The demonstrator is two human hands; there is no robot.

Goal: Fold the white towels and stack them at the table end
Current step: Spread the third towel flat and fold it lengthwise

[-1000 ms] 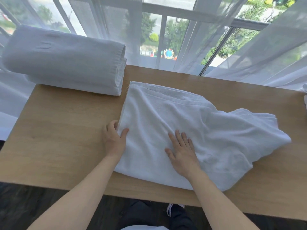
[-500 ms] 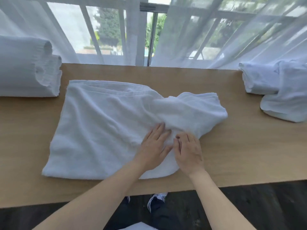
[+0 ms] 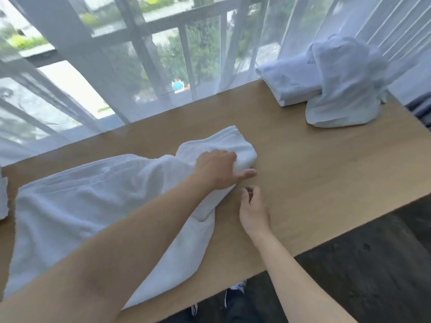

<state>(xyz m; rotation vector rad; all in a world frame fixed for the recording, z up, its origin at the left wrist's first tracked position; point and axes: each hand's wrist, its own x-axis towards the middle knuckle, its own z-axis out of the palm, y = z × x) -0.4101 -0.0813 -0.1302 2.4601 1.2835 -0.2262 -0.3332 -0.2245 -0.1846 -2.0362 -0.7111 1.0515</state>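
Observation:
A half-folded white towel (image 3: 93, 206) lies spread on the wooden table (image 3: 326, 171), its right end bunched up. My left hand (image 3: 218, 170) reaches across and grips that bunched end, fingers curled into the cloth and thumb pointing right. Just below it, my right hand (image 3: 253, 206) hovers over bare wood beside the towel's edge, fingers loosely curled and holding nothing. A sliver of the folded towel stack (image 3: 3, 197) shows at the left edge.
At the table's far right corner sits a folded towel (image 3: 286, 87) with a crumpled towel (image 3: 342, 89) slumped against it. Sheer curtains (image 3: 163, 89) hang along the far edge. The table's near edge runs diagonally above dark floor (image 3: 361, 264).
The view swung right. My left hand slid from the towel's middle to its right end and closed on it. My right hand came off the towel onto bare table.

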